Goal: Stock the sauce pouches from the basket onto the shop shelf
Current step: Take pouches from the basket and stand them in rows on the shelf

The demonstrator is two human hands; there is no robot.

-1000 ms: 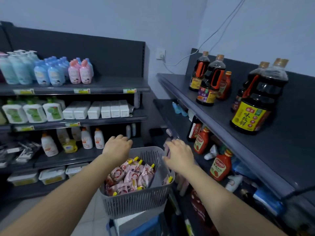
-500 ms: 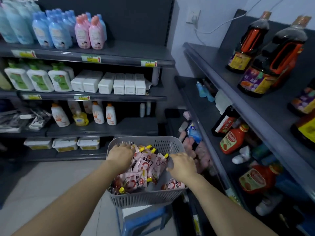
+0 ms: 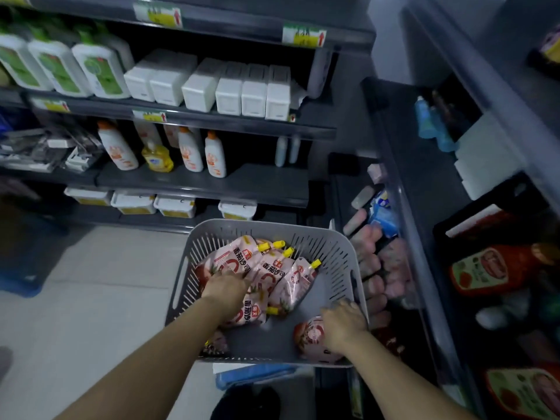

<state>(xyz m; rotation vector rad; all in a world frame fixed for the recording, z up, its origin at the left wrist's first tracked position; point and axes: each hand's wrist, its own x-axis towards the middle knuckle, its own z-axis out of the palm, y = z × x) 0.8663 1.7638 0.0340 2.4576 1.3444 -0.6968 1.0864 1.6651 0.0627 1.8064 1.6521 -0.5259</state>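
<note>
A grey slotted basket (image 3: 339, 247) stands in front of me and holds several pink sauce pouches (image 3: 272, 271) with yellow caps. My left hand (image 3: 225, 291) is down in the pile, fingers curled over the pouches on the left side. My right hand (image 3: 344, 324) rests on a single pouch (image 3: 309, 334) lying in the basket's near right corner, fingers closed on its edge. Along the right runs the dark shop shelf (image 3: 403, 189), with a row of pinkish packets (image 3: 391, 262) just beyond the basket's right rim.
Red ketchup bottles (image 3: 491, 268) lie on the right shelving. The facing shelves hold white boxes (image 3: 230, 86), lotion bottles (image 3: 188, 150) and green-labelled bottles (image 3: 97, 68). A blue stool (image 3: 251, 374) shows under the basket. Pale tiled floor (image 3: 100, 283) lies to the left.
My view has tilted down and closer to the basket. Both hands went from the basket's rim down into it, the left onto the pile, the right onto a lone pouch.
</note>
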